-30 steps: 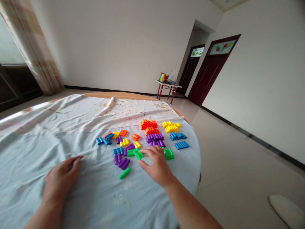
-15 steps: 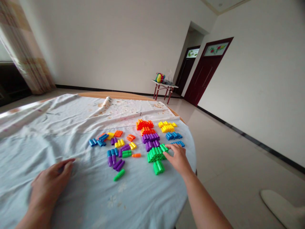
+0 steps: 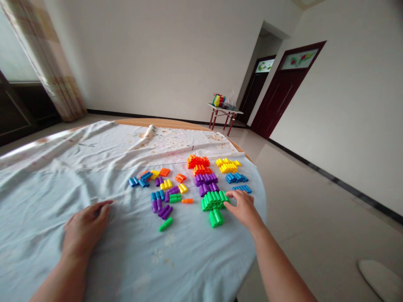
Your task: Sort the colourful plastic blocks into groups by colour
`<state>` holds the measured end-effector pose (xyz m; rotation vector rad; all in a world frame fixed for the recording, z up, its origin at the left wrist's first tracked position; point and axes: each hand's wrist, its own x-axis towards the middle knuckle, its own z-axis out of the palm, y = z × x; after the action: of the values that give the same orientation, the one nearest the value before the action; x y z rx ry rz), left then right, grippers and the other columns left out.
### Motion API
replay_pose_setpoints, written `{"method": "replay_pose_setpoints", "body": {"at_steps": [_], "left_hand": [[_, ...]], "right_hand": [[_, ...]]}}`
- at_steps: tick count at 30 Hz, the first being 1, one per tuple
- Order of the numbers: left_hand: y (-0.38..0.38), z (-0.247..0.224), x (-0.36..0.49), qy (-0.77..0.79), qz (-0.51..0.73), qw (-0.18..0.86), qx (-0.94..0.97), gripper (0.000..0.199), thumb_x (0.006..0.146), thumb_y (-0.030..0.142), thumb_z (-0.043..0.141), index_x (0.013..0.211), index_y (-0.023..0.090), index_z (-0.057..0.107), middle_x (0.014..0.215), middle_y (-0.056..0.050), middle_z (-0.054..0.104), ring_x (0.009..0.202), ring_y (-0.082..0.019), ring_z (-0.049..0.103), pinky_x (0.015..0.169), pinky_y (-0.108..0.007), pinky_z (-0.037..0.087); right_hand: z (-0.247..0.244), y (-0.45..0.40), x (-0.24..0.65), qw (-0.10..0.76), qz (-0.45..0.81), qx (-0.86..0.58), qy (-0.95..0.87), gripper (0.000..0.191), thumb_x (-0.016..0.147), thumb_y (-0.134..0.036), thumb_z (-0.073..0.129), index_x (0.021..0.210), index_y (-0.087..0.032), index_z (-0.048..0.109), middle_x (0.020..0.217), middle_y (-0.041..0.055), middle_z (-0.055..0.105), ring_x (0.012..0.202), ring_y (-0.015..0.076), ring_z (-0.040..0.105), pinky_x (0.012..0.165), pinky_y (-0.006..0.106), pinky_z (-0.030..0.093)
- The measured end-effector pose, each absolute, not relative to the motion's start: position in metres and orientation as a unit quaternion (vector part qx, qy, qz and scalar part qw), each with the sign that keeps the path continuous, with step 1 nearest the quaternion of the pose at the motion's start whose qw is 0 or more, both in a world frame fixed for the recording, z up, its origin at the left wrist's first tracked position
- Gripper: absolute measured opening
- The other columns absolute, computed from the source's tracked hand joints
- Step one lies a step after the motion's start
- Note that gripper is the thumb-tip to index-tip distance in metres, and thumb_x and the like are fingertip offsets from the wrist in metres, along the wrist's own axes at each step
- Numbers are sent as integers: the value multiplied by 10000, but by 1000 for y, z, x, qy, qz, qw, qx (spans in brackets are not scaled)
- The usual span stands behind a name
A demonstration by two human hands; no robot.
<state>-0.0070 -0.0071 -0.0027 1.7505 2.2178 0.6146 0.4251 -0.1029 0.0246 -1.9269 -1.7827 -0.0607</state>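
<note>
My right hand (image 3: 244, 205) is at the right end of a stack of green bullet-shaped plastic blocks (image 3: 214, 201). Its thumb and forefinger close around the end green block. Nearer to me, a small green group (image 3: 216, 218) touches that stack. Behind it lie rows of purple blocks (image 3: 206, 179) and orange blocks (image 3: 198, 161). Blue blocks (image 3: 236, 178) and yellow blocks (image 3: 228, 165) are grouped to the right. Resting on the cloth at left, my left hand (image 3: 86, 224) is loosely open, with nothing visible in it. Its lower fingers are partly hidden.
Mixed loose blocks lie mid-table, among them a single green block (image 3: 165, 224) and an orange one (image 3: 187, 201). A wrinkled light-blue tablecloth (image 3: 132, 260) covers the round table. A small side table (image 3: 225, 109) with bags stands by the far wall.
The end green block, tilted and raised before, now sits level with its row, my right fingers still at it. The view has shifted, and my left hand appears slightly nearer the blocks.
</note>
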Motion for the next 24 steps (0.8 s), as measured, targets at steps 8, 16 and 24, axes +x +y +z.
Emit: {"method": "replay_pose_setpoints", "body": {"at_steps": [8, 16, 24], "left_hand": [[-13, 4, 1, 757, 233, 128, 598, 457, 841, 438, 355, 1107, 211, 649, 887, -65, 694, 901, -213, 592, 715, -285, 400], [-13, 4, 0, 752, 250, 117, 599, 448, 846, 410, 358, 1090, 189, 663, 856, -85, 683, 809, -208, 595, 671, -290, 412], [-14, 4, -1, 748, 260, 122, 598, 439, 833, 418, 378, 1068, 197, 674, 779, -63, 684, 748, -212, 595, 662, -302, 413]], "right_hand": [[47, -104, 401, 350, -59, -651, -671, 175, 813, -238, 556, 971, -208, 624, 969, 61, 642, 965, 232, 542, 883, 395, 379], [43, -82, 286, 314, 76, -523, -789, 199, 800, -243, 613, 993, -197, 636, 967, 48, 647, 966, 202, 539, 876, 341, 417], [16, -53, 254, 216, 104, -565, -790, 289, 703, -332, 703, 959, -209, 655, 909, 57, 648, 929, 224, 560, 836, 339, 423]]}}
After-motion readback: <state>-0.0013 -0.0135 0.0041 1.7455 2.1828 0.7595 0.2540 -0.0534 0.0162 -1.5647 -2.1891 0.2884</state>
